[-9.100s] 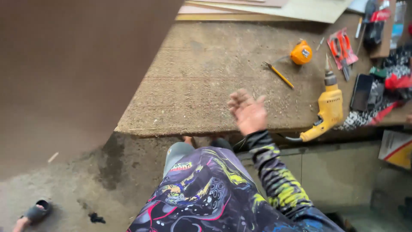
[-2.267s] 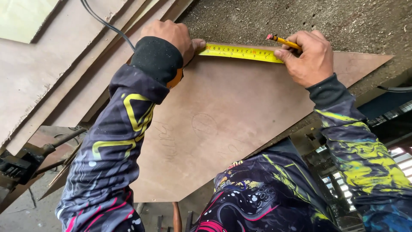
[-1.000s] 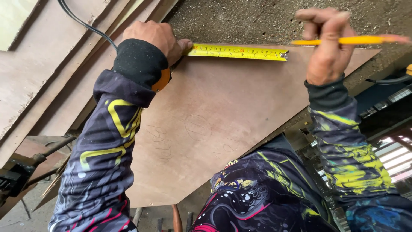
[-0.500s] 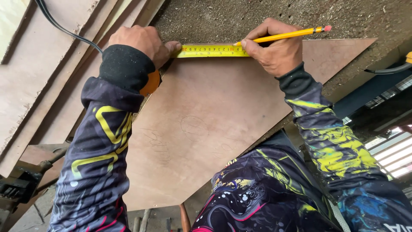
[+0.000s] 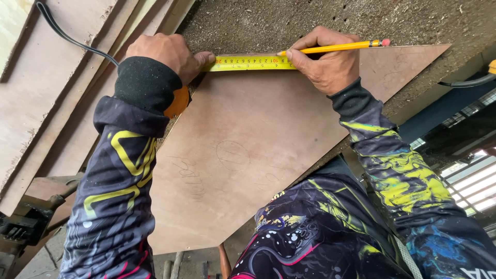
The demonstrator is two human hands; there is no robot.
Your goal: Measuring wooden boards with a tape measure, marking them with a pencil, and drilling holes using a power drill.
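— Where's the tape measure?
— Stretched along the plywood sheet's far edge; the left hand is closed on its orange case, seemingly.
— The right hand?
— Pinching a yellow pencil, tip at the tape.

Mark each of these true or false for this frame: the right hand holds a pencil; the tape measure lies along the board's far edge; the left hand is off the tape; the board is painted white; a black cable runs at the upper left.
1. The right hand holds a yellow pencil. True.
2. The yellow tape measure lies along the far edge of the brown plywood board. True.
3. The left hand is off the tape. False: its fingers press the tape's end down.
4. The board is painted white. False: it is bare brown.
5. A black cable runs at the upper left. True.
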